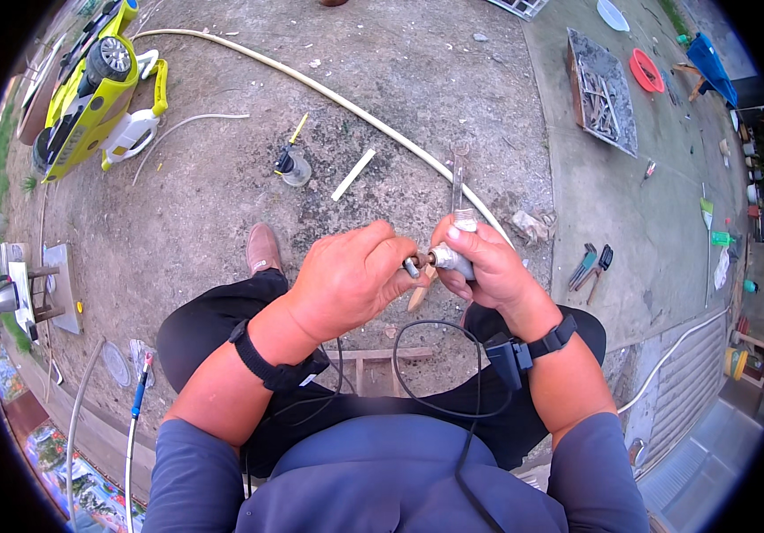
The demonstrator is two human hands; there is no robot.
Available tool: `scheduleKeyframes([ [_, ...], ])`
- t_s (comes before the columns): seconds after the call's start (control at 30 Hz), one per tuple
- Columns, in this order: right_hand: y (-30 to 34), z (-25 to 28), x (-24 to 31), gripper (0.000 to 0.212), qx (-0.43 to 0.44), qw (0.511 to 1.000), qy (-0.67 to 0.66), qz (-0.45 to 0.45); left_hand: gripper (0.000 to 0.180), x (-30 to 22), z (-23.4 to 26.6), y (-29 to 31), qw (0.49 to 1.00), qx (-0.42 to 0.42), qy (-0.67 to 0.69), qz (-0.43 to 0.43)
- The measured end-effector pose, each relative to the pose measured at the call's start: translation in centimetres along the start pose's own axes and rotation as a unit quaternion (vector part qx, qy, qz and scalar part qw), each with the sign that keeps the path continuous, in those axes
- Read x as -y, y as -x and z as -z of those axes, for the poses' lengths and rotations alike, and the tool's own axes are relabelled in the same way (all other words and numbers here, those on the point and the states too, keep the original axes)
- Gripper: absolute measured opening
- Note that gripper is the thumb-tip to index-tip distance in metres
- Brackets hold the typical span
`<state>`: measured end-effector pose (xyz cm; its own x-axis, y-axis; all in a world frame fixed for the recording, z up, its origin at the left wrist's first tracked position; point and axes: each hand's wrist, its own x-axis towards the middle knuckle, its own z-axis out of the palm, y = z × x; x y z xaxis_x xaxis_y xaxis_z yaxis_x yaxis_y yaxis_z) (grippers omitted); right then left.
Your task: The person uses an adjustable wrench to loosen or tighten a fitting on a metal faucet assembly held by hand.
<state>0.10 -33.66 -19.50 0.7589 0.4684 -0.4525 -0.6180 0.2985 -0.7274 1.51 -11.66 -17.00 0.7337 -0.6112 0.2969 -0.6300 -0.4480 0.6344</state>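
My right hand (499, 274) is closed around a silver metal pipe fitting (458, 261). White tape seems to wrap its threaded end (464, 218), which points away from me. My left hand (346, 274) pinches a small metal piece (412, 266) at the fitting's left opening, where a brass-coloured stem shows between the two. Whether the parts are joined there, I cannot tell. Just beyond the taped end lies a long metal tool (458, 182), perhaps a wrench. A wooden piece (421, 296) shows below my fingers, partly hidden.
A pale hose (337, 95) curves across the ground ahead. Beyond my hands are a spray bottle (295, 169) and a flat pale strip (352, 174). Hand tools (589, 266) lie at right, near a tray of tools (601, 98) and a red basin (646, 71). A yellow-green toy car (89, 115) rests far left.
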Motion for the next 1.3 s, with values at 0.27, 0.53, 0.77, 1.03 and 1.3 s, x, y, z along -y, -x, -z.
scheduleKeyframes([
  [0.27,0.3,-0.1,0.7,0.032,-0.020,0.994,0.098,0.036,0.020,-0.3,-1.1,0.4,0.989,0.004,0.109,0.102],
  [0.53,0.5,-0.2,0.7,0.031,-0.060,0.981,0.172,0.066,0.038,-0.8,-1.3,0.3,0.901,0.062,0.329,0.277],
  [0.77,0.8,-0.5,1.2,0.023,-0.065,0.976,0.191,0.086,0.042,-1.2,-1.3,0.1,0.799,0.088,0.442,0.399],
  [1.03,0.8,-0.6,1.1,0.018,-0.059,0.956,0.255,0.135,0.041,-0.8,-1.8,0.2,0.660,0.094,0.561,0.491],
  [1.3,0.4,0.4,0.5,0.027,-0.041,0.986,0.155,0.047,0.040,-0.9,-1.6,0.7,0.717,0.132,0.531,0.432],
])
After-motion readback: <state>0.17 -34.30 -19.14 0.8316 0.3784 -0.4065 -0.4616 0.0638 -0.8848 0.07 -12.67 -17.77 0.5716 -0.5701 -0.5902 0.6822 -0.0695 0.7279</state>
